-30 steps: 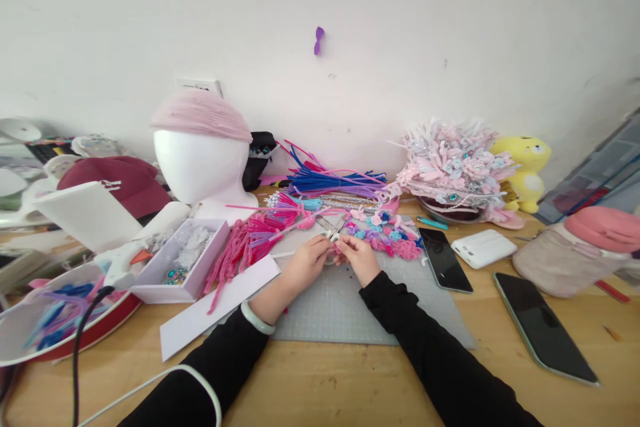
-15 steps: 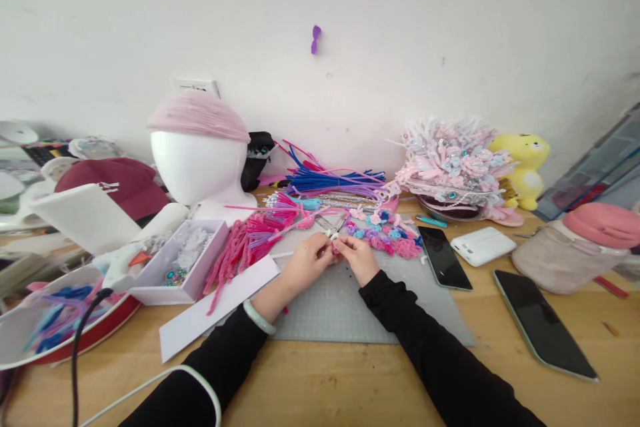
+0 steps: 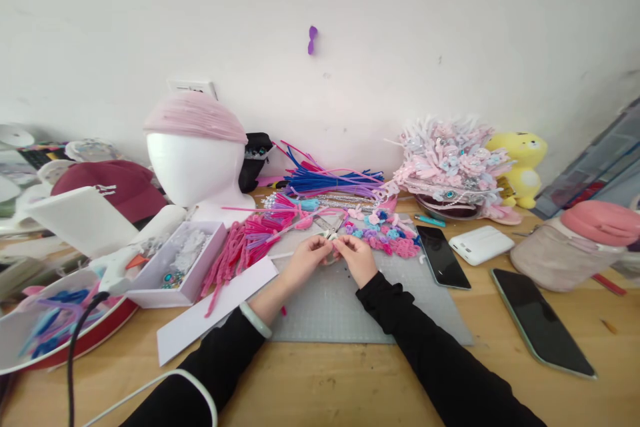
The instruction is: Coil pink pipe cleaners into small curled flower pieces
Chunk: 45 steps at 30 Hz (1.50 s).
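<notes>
Over the grey cutting mat (image 3: 320, 320), my left hand (image 3: 310, 257) and my right hand (image 3: 356, 259) meet with fingertips pinched together. Between them is a small piece of pink pipe cleaner (image 3: 331, 257), mostly hidden by the fingers. Just behind the fingertips lies a metal tool (image 3: 331, 233), like scissors or pliers, partly covered. Small fuzzy flowers (image 3: 385, 235) in pink, blue and purple lie beyond my right hand. Left of my left hand spreads a bundle of pink pipe cleaners (image 3: 240, 247).
A white mannequin head (image 3: 195, 167) stands at the back left, near a white box of beads (image 3: 180, 280) and a glue gun (image 3: 117, 273). Blue pipe cleaners (image 3: 330, 181) lie by the wall. Two phones (image 3: 443, 257), a white power bank (image 3: 481, 245) and a decorated pink headpiece (image 3: 453, 167) are on the right.
Both hands stay pinched at nearly the same spot, the fingers shifting slightly. Less of the pink piece shows between them. The whole view has moved a little.
</notes>
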Each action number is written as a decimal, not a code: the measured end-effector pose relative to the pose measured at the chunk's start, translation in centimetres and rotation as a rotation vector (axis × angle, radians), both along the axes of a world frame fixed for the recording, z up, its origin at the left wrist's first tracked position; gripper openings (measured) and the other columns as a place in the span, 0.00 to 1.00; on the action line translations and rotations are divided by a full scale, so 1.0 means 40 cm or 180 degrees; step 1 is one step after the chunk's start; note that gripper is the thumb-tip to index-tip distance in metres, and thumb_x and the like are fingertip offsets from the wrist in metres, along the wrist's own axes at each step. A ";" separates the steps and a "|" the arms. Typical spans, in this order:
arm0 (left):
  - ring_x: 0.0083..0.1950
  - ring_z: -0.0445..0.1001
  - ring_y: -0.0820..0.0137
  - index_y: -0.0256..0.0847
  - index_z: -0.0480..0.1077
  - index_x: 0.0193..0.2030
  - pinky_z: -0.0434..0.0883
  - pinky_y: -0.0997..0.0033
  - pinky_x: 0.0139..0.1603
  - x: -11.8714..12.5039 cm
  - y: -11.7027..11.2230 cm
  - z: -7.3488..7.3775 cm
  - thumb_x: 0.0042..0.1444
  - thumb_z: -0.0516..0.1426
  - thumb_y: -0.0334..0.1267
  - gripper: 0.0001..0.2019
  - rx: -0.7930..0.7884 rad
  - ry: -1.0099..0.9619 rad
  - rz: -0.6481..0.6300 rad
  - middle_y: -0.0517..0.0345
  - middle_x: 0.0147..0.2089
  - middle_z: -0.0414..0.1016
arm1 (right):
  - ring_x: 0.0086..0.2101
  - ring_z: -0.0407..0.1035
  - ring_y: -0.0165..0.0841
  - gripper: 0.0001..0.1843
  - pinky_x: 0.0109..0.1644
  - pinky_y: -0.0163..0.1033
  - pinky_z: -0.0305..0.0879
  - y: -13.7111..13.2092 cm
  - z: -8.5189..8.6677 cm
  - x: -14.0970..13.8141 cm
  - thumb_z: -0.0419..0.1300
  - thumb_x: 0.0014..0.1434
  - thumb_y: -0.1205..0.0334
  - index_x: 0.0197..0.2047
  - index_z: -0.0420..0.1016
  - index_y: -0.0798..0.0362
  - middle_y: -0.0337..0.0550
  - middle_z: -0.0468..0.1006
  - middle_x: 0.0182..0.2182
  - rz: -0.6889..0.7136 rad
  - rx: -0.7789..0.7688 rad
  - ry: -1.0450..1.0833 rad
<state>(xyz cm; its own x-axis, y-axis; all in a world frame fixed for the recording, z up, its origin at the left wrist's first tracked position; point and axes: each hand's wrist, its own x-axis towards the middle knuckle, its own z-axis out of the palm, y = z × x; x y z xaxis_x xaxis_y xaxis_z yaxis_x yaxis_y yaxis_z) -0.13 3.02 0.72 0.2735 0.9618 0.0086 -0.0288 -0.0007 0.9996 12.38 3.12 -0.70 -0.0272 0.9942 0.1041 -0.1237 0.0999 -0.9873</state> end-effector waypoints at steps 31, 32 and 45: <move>0.24 0.58 0.75 0.39 0.59 0.23 0.57 0.75 0.26 0.009 -0.018 -0.001 0.49 0.49 0.36 0.07 0.1015 0.0982 0.0395 0.64 0.21 0.59 | 0.17 0.57 0.25 0.09 0.22 0.31 0.55 -0.001 0.011 0.001 0.57 0.44 0.59 0.20 0.65 0.54 0.33 0.63 0.13 0.0059 0.0095 -0.0268; 0.23 0.58 0.76 0.38 0.59 0.22 0.57 0.76 0.25 0.012 -0.018 0.003 0.49 0.50 0.37 0.08 0.0723 0.0677 0.0355 0.65 0.20 0.59 | 0.17 0.57 0.25 0.08 0.22 0.32 0.56 -0.002 0.011 0.000 0.56 0.45 0.58 0.21 0.66 0.54 0.33 0.63 0.13 0.0049 0.0152 -0.0292; 0.22 0.60 0.79 0.35 0.64 0.25 0.59 0.77 0.26 0.037 -0.023 0.002 0.46 0.55 0.39 0.08 -0.0511 -0.1056 0.0129 0.64 0.21 0.62 | 0.25 0.63 0.29 0.06 0.30 0.34 0.61 -0.016 0.006 -0.002 0.55 0.48 0.60 0.25 0.68 0.52 0.39 0.67 0.24 -0.0564 0.0932 -0.0508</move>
<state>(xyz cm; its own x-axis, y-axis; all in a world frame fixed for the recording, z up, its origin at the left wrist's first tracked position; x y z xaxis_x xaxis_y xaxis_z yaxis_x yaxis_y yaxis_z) 1.34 2.10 0.81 0.2428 0.9681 -0.0616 -0.3546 0.1477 0.9233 12.29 2.47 -0.46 0.1037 0.9137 0.3929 0.0738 0.3868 -0.9192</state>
